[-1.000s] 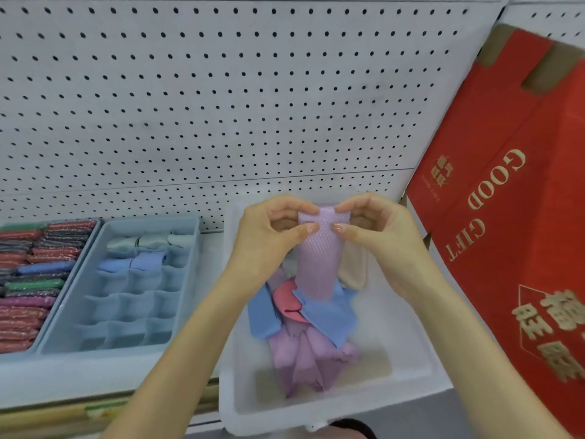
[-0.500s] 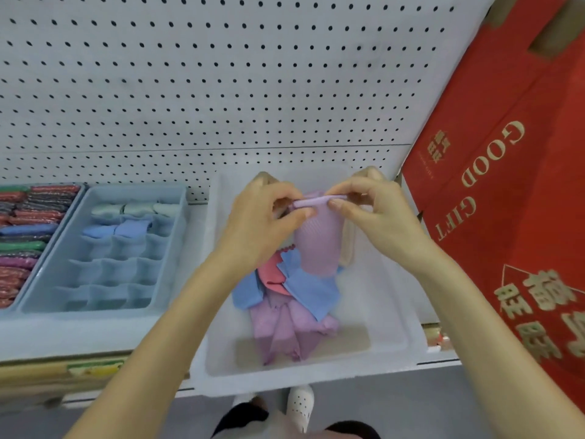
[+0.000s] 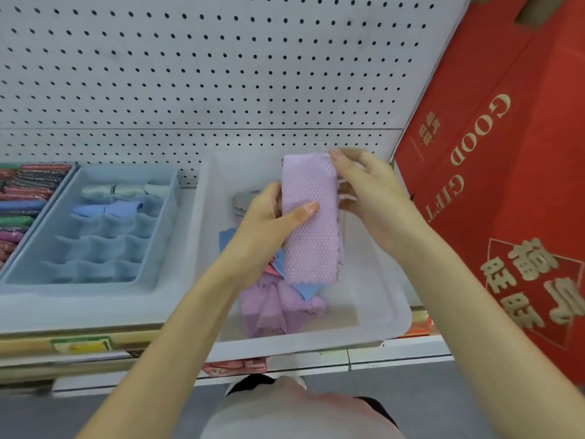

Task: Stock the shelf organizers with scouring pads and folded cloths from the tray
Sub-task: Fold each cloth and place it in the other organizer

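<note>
Folding step in hand, item held above its source.

- Left hand (image 3: 272, 223): grips the purple cloth (image 3: 308, 226) at mid-length, thumb across its face.
- Right hand (image 3: 370, 198): pinches the cloth's upper right edge. The hands are close together, both clamped on the cloth.
- Cloth: hangs as a narrow strip over the white tray (image 3: 392, 315).
- Advice: the strip looks too long for a cell. Fold it end to end, line up the zigzag edges, and press the crease before either hand lets go.
- Loose cloths (image 3: 278, 307): purple, blue and pink, lying unfolded in the tray.
- Blue organizer (image 3: 164, 236): left of the tray on the same shelf. The back rows hold folded cloths and the front cells are unfilled.
- Second organizer (image 3: 68, 177): further left, packed with scouring pads (image 3: 25, 204), partly out of view.
- White pegboard (image 3: 221, 74): backs the shelf.
- Red gift box (image 3: 506, 153): stands just right of the tray.
</note>
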